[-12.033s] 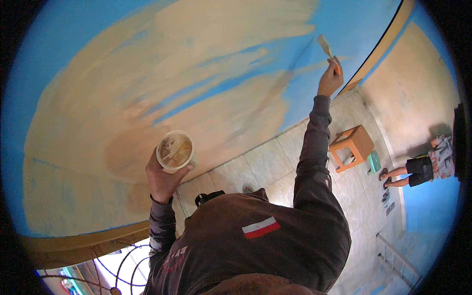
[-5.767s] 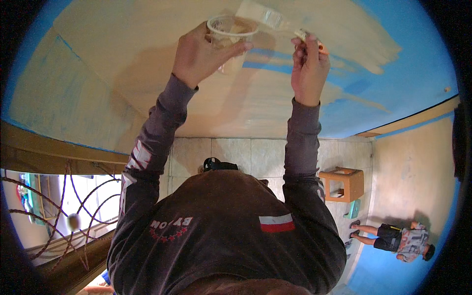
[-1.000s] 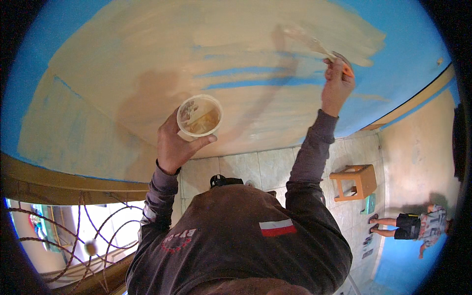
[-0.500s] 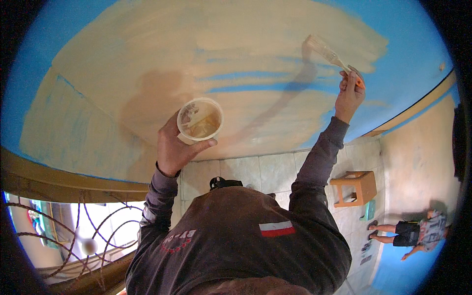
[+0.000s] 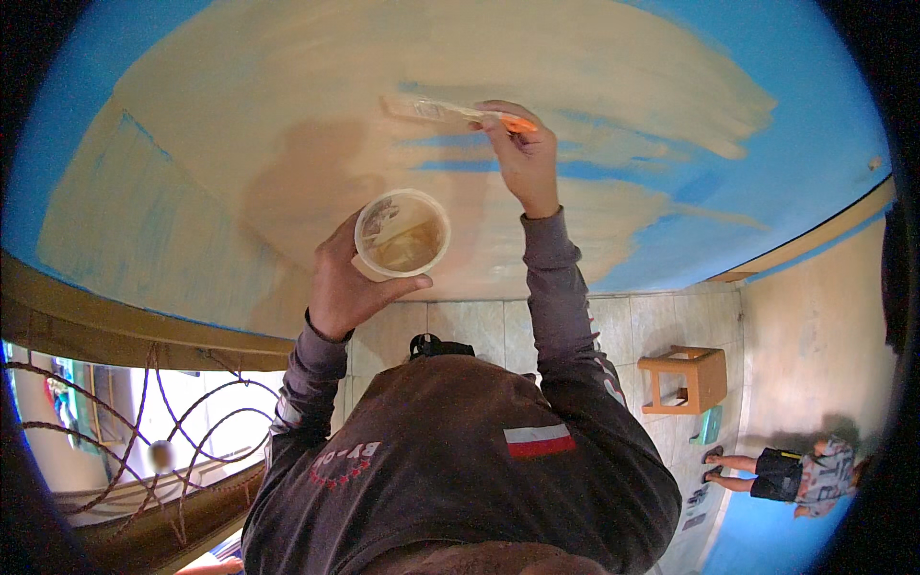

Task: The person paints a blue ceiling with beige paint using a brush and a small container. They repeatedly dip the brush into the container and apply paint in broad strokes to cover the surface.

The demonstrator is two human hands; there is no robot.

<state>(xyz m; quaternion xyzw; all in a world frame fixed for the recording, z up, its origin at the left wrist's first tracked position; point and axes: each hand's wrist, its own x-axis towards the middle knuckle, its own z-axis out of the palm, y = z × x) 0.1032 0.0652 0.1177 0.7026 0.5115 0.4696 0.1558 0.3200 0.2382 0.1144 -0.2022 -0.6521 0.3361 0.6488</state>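
My left hand grips a round white plastic tub with some beige paint inside, thumb along its near side. Up and to the right, my right hand holds a paintbrush by its orange handle. The brush points left, its bristles at the wall, which is coated beige over blue. Streaks of blue still show just below the brush. Whether the bristles press on the surface is hard to tell.
An orange-brown stool stands on the tiled floor at right, with a green container beside it. Farther right another person in black shorts is by a side wall. A window with a curved metal grille lies at lower left.
My right hand has swept the brush leftward across the wall, from the right side to above the tub. The tub has shifted slightly right with my left hand.
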